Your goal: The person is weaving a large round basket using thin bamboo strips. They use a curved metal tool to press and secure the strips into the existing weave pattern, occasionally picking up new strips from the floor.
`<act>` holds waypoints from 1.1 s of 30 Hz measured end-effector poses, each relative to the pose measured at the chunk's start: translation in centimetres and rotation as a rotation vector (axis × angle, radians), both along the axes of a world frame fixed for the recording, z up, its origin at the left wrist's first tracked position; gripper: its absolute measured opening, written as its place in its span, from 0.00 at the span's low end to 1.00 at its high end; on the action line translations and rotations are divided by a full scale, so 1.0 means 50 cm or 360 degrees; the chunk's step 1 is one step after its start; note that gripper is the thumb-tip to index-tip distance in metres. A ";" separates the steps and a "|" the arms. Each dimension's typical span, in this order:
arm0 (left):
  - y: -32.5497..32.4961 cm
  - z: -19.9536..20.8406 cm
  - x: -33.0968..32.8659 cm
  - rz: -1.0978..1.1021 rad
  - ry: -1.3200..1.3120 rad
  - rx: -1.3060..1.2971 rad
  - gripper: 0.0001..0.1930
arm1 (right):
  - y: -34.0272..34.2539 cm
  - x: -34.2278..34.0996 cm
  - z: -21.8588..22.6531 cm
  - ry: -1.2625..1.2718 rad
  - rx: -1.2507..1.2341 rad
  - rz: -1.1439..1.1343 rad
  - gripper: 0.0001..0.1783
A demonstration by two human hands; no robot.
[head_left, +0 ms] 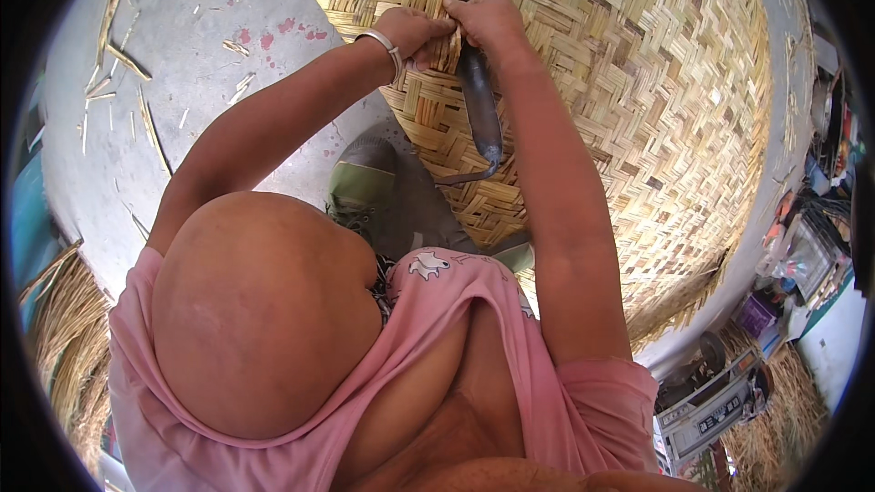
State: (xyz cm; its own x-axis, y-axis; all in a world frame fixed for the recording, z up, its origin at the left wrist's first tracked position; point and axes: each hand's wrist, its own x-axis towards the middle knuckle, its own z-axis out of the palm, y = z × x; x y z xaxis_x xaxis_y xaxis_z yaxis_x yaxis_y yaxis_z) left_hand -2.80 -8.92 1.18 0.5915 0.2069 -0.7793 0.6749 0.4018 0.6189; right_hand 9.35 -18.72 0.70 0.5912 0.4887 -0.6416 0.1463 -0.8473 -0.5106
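Note:
A large woven mat (pixel 629 118) of flat, pale yellow strips lies on the floor in front of me. At its far left part, my left hand (pixel 415 35), with a light bangle at the wrist, is closed with its fingertips pinching a strip (pixel 448 53) of the weave. Close beside it, my right hand (pixel 489 20) is also closed, thumb and finger pinched on the strip's upper part. A long dark metal tool (pixel 480 105) with a narrow, bent end lies on the mat beside my right forearm, its top end near my hands. Its kind is unclear.
Loose strips (pixel 150 128) are scattered over the grey floor (pixel 228 55) at left. A green shoe (pixel 363 182) stands by the mat's near left edge. Straw bundles (pixel 68 355) lie at far left. Mixed household items (pixel 811 246) and a grey vehicle-like front (pixel 711 410) are at right.

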 end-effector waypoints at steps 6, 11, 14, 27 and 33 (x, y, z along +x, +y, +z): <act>0.006 -0.011 -0.001 0.0018 0.0018 -0.0091 0.17 | -0.004 -0.012 0.028 -0.0004 0.0057 -0.0011 0.22; 0.007 -0.034 0.003 0.0124 0.0024 -0.0145 0.19 | -0.002 -0.002 0.013 0.0121 0.0020 -0.0153 0.20; 0.009 -0.018 0.005 0.0012 0.0044 -0.0058 0.18 | 0.002 -0.003 0.012 0.0141 0.0053 -0.0191 0.19; -0.001 -0.023 -0.003 0.0013 -0.0096 0.0070 0.17 | 0.005 -0.031 -0.045 -0.0683 0.0054 0.0086 0.17; -0.010 -0.001 -0.018 0.0183 -0.0044 0.0297 0.17 | 0.014 -0.059 0.007 -0.0808 -0.0038 0.0098 0.15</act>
